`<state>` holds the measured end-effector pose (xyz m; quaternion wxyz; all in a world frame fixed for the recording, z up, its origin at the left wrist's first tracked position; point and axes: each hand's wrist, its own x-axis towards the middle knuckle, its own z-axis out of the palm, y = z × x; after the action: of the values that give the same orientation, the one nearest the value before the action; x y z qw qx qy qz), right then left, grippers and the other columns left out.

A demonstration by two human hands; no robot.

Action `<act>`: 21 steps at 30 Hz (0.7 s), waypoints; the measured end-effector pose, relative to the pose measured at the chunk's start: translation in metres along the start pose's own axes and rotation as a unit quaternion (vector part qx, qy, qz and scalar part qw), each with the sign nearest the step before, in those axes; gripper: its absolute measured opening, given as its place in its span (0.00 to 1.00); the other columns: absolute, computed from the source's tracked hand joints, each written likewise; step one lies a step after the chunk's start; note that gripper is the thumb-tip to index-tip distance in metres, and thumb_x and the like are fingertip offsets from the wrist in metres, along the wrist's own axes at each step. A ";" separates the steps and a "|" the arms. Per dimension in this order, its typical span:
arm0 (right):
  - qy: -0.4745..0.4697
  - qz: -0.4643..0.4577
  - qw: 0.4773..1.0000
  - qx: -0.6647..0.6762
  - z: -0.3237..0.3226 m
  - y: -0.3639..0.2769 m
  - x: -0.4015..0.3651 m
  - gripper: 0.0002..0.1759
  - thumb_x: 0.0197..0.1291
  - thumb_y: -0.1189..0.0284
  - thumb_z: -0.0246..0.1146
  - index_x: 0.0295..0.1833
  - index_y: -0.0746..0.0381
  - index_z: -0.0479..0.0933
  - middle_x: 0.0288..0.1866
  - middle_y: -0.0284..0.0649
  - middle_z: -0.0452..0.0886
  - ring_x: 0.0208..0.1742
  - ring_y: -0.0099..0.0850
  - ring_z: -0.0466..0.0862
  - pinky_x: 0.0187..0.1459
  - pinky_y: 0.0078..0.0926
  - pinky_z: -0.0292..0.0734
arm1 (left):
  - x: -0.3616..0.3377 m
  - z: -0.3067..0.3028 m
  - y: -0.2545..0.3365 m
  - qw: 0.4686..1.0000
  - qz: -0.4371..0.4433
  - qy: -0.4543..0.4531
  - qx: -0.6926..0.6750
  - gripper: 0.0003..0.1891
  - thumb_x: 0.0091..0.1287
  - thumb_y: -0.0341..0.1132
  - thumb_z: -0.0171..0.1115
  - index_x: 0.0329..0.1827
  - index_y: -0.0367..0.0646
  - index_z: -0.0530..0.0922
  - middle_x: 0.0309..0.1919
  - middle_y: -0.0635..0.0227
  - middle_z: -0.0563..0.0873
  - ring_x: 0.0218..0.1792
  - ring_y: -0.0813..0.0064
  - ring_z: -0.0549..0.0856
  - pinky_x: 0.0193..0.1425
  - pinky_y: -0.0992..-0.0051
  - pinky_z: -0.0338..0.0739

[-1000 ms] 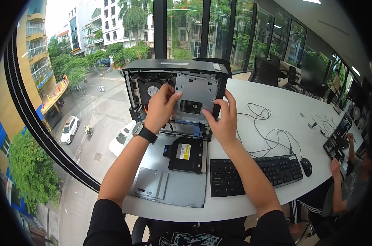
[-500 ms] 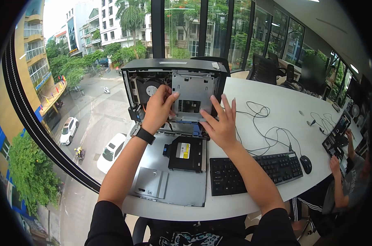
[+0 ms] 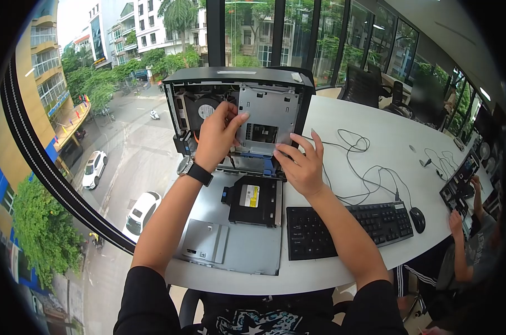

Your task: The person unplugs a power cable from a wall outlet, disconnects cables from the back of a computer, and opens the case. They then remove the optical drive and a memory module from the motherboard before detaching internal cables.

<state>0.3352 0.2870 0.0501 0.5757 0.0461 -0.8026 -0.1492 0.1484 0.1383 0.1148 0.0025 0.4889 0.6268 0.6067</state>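
Observation:
An opened computer case stands upright on the table, its inside facing me. My left hand grips the left edge of a grey metal bracket inside the case, thumb in front and fingers partly hidden behind. My right hand touches the bracket's lower right corner, fingers closed in around it. Left of the bracket, a round fan shows. Below the hands, a black optical drive lies on the flat metal side panel.
A black keyboard and mouse lie right of the panel. Loose black cables curl behind them. At the far right, another person's hand is near an open device. Office chairs stand beyond the table.
My right hand's spread fingers have drawn in onto the bracket's lower right corner. My left hand keeps its hold on the left edge. The view has shifted slightly.

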 end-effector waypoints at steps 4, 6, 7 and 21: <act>-0.001 -0.012 1.000 -0.006 -0.002 0.002 0.001 0.05 0.57 0.72 0.74 0.39 0.54 0.90 0.46 0.25 0.89 0.63 0.32 0.81 0.79 0.55 0.61 | 0.001 0.001 0.000 1.000 0.005 -0.003 0.021 0.14 0.77 0.38 0.66 0.48 0.35 0.77 0.29 0.69 0.82 0.22 0.84 0.81 0.21 0.80 0.77; 0.000 -0.029 0.999 -0.018 -0.001 0.003 0.001 0.05 0.57 0.72 0.74 0.40 0.54 0.90 0.46 0.25 0.89 0.63 0.32 0.81 0.78 0.54 0.61 | 0.002 0.002 -0.002 1.000 0.011 0.000 0.026 0.14 0.77 0.39 0.66 0.48 0.35 0.76 0.28 0.69 0.82 0.22 0.84 0.81 0.21 0.80 0.77; 0.000 -0.029 0.999 -0.018 -0.002 0.002 0.001 0.05 0.57 0.72 0.74 0.40 0.54 0.90 0.46 0.25 0.89 0.63 0.32 0.81 0.78 0.54 0.61 | 0.002 0.002 -0.002 0.999 0.018 0.004 0.030 0.14 0.77 0.39 0.66 0.48 0.35 0.76 0.28 0.69 0.82 0.21 0.84 0.80 0.21 0.80 0.77; 0.012 -0.040 0.999 -0.020 0.002 0.001 0.000 0.04 0.56 0.73 0.73 0.38 0.58 0.89 0.43 0.27 0.87 0.58 0.31 0.83 0.75 0.55 0.67 | 0.002 -0.008 0.010 0.979 0.069 0.015 0.193 0.17 0.73 0.42 0.70 0.49 0.37 0.76 0.28 0.63 0.83 0.27 0.70 0.85 0.33 0.69 0.80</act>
<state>0.3340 0.2887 0.0498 0.5794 0.0685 -0.7902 -0.1877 0.1489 0.1316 0.1260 -0.1432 0.5136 0.6967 0.4799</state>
